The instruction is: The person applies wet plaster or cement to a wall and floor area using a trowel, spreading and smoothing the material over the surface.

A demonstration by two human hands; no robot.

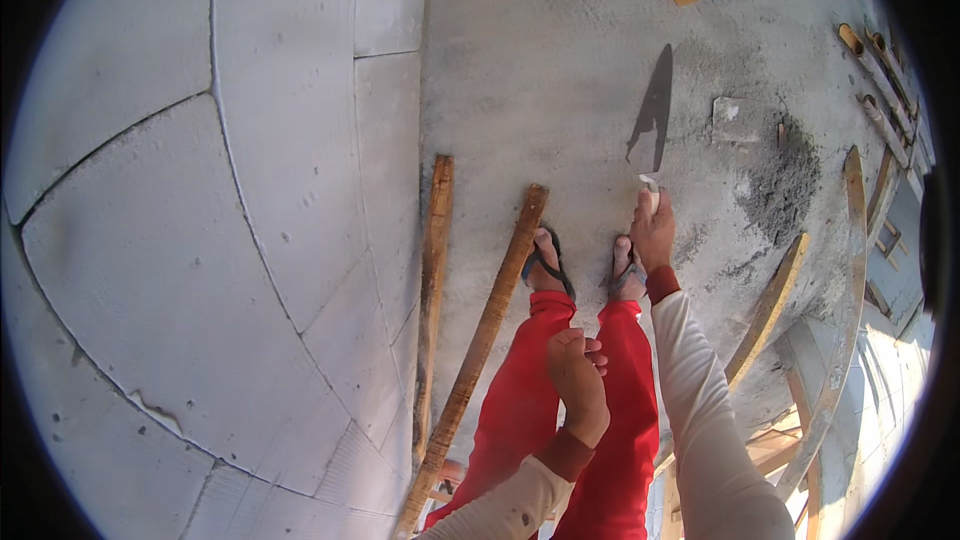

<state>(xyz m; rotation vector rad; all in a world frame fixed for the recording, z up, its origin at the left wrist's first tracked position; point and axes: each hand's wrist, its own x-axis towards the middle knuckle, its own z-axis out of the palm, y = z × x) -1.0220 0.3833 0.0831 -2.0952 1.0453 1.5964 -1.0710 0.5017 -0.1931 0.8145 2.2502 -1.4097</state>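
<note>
My right hand [654, 228] is closed around the pale handle of a trowel [657, 105]. Its long, tapering grey blade points away from me above the concrete floor, with an uneven patch on its left edge. In front of my thighs is my left hand [580, 380], its fingers curled in and nothing visible in them. Both sleeves are pale with dark red cuffs. A long wooden batten [480, 340] leans up from the lower edge, left of my left foot; a second wooden batten [434, 280] stands beside it, close to the wall.
A wall of large pale blocks [290, 200] fills the left side. Right of my feet, loose grey mortar [780, 185] lies on the concrete floor [530, 60], near a flat square piece [735, 120]. Bamboo poles [880, 90] and curved-looking planks [765, 315] line the right.
</note>
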